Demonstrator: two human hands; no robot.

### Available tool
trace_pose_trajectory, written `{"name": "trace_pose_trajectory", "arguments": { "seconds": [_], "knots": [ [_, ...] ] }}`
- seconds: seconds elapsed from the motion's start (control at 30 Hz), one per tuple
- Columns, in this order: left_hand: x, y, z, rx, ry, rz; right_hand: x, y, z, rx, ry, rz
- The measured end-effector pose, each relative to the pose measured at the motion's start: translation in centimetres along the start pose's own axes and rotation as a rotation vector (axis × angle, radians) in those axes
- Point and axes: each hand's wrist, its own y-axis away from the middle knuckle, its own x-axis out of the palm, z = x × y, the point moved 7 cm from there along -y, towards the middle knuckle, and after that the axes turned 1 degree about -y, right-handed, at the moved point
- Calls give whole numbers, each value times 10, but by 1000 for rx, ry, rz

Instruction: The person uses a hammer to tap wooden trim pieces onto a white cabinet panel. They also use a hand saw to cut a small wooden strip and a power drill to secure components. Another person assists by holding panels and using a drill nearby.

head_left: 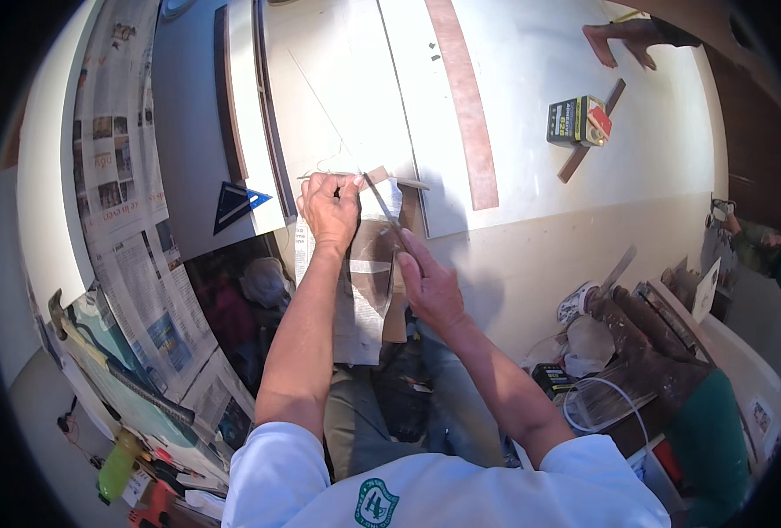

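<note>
My left hand (327, 211) pinches a thin, pale strip (412, 184) against the edge of the white board. A small tan piece (375, 175) lies beside its fingertips. In my right hand (434, 289) is a long, slim dark tool (383, 204), which slants up and left until its tip meets the strip by my left fingers. Whether it is a file or a blade, I cannot make out. Under both hands, newspaper (364, 327) and a brown sheet (375, 251) hang over the board's edge towards my lap.
A blue set square (241, 208) lies at the left, near newspaper-covered panels (149, 255) and a hammer (113, 361). A reddish-brown strip (465, 114) crosses the white board (522, 53). An adhesive tin (566, 123) rests further right. Another person's feet (615, 46) show at top right.
</note>
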Motion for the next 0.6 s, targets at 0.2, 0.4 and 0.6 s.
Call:
{"name": "trace_pose_trajectory", "arguments": {
  "seconds": [0.2,0.4,0.6],
  "knots": [
    [-3,4,4,-10,-32,-12,-17,119,-36,18,62,2],
    [-1,2,4,28,-44,-15,-37,113,-27,73,18,34],
    [-2,1,-2,18,-55,-22,1,24,-15,-80,79,-71]
  ]
}}
